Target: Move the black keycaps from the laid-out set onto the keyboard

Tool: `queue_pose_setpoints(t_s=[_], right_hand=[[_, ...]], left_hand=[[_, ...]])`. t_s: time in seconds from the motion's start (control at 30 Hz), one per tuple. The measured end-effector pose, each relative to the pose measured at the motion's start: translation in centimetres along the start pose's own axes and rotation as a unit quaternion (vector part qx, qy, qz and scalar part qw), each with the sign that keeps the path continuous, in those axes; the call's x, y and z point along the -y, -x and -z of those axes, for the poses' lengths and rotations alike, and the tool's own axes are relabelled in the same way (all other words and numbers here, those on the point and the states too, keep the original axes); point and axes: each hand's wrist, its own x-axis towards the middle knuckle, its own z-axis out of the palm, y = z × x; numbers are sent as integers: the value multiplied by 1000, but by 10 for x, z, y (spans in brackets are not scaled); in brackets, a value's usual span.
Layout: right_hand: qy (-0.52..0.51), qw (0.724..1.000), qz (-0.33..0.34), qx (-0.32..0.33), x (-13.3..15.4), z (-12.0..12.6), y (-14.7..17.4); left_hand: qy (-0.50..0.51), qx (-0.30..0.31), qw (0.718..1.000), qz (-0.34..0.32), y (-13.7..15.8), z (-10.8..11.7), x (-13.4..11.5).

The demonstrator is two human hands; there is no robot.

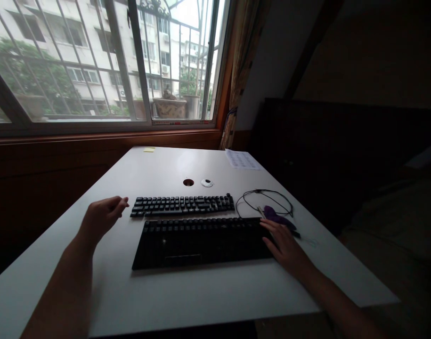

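Observation:
A black keyboard (201, 247) lies on the white desk, with keys along its far side and a mostly bare, glossy front. Just behind it, black keycaps (183, 205) stand in rows laid out like a keyboard. My right hand (280, 242) rests on the keyboard's right end, fingers stretched over the edge and thumb apart. To the left of the keycap rows, my left hand (104, 216) is raised over the desk with its fingers curled and pinched together. Whatever it may hold is too small to make out.
Beyond my right hand lie a purple item (276, 215) and a looped black cable (266, 193). A round hole (188, 182) and a white cover (207, 182) are farther back. A printed sheet (242, 159) and a yellow note (149, 149) lie near the far edge, below a barred window.

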Motion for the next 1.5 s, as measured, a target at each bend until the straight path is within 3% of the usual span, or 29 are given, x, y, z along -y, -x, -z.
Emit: queue_pose_setpoints(t_s=[0.27, 0.43, 0.53, 0.63, 0.8, 0.93, 1.1, 1.5], right_hand=[[-10, 1000, 10, 25, 9, 4, 10], [-2, 1000, 4, 1, 7, 2, 12], [8, 1000, 19, -13, 7, 3, 12], [14, 1000, 21, -9, 8, 4, 12], [8, 999, 26, -46, 9, 5, 12], [10, 1000, 17, -19, 10, 5, 12], [4, 999, 17, -47, 8, 4, 12], [-11, 999, 20, -33, 6, 3, 12]], left_hand=[[-54, -52, 996, 48, -2, -7, 24], [-66, -94, 984, 135, -6, -21, 58], [-63, -71, 979, 182, -8, -24, 78], [-49, -32, 982, 182, -8, -21, 89], [-27, 10, 985, 168, -5, -15, 91], [-20, 19, 986, 163, -1, -15, 88], [-19, 26, 987, 157, 0, -15, 86], [-21, 34, 986, 160, 0, -15, 87]])
